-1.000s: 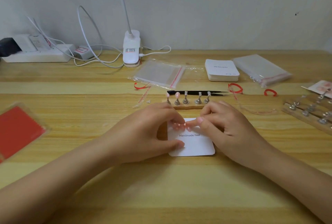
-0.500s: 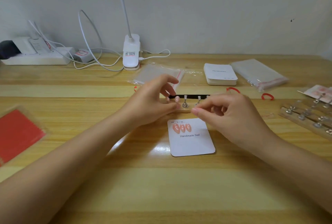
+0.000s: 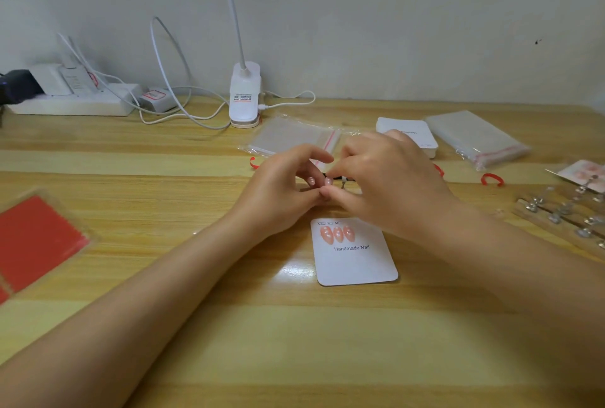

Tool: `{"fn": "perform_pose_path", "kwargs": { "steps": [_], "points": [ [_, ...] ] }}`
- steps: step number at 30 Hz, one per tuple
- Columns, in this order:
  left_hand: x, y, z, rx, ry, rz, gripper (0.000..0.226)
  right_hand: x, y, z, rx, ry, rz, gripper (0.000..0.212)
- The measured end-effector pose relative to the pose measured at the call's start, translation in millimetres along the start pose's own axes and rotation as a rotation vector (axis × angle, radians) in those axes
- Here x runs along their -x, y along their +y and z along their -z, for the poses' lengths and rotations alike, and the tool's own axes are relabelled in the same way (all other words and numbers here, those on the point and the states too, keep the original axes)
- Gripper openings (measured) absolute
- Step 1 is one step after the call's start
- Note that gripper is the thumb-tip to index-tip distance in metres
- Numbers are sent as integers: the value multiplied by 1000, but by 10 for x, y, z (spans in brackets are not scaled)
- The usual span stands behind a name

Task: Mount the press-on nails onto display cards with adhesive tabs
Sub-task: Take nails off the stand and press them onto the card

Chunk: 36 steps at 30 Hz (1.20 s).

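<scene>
Our display card (image 3: 355, 260) lies flat on the wooden table (image 3: 196, 325) with three pink nails (image 3: 338, 233) stuck along its top-left edge. Just behind it, our left hand (image 3: 281, 191) and right hand (image 3: 389, 178) meet with curled fingers; whether either grips anything, we cannot tell.

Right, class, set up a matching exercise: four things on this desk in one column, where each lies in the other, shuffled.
Things:
1. display card
2. red sheet
3. lamp base
4. power strip

Places:
A. far left corner, by the wall
B. near the middle, below the hands
C. left edge
D. back middle, by the wall

Pairs: 1-B, 2-C, 3-D, 4-A
</scene>
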State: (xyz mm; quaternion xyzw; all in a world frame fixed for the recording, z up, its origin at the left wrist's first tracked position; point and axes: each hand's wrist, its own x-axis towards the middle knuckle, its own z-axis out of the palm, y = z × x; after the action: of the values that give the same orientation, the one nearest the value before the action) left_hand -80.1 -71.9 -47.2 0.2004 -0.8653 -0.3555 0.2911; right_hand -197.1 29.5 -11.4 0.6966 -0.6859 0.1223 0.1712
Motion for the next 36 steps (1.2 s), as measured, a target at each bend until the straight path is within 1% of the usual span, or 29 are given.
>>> {"fn": "perform_pose_path", "kwargs": {
  "steps": [6,10,13,21,25,28,30,33,34,36],
  "points": [
    [4,-3,-6,-13,2,2,30,-39,0,8,54,-39,59,34],
    [7,4,-7,-24,5,3,29,-61,24,25,-28,-48,40,29],
    [5,22,-9,-38,12,-4,30,-80,55,15,-40,-40,42,27],
    [18,64,-3,-30,1,6,28,-115,104,-59,-377,-77,-236,21],
    [21,77,1,-43,-1,11,29,-93,87,-96,-424,-47,-333,20],
    [19,78,2,-46,-1,14,30,-106,68,-114,-443,-56,-388,21],
    [20,75,1,-47,-2,26,31,-127,70,-122,-420,-54,-427,24],
    [15,64,1,-47,-7,39,34,-141,147,-93,-324,11,-475,27],
    [12,61,3,-50,-16,41,35,-128,186,-68,-355,45,-482,27],
    [2,59,8,-63,-58,48,36,-58,239,-5,-502,129,-452,24]
  ]
}}
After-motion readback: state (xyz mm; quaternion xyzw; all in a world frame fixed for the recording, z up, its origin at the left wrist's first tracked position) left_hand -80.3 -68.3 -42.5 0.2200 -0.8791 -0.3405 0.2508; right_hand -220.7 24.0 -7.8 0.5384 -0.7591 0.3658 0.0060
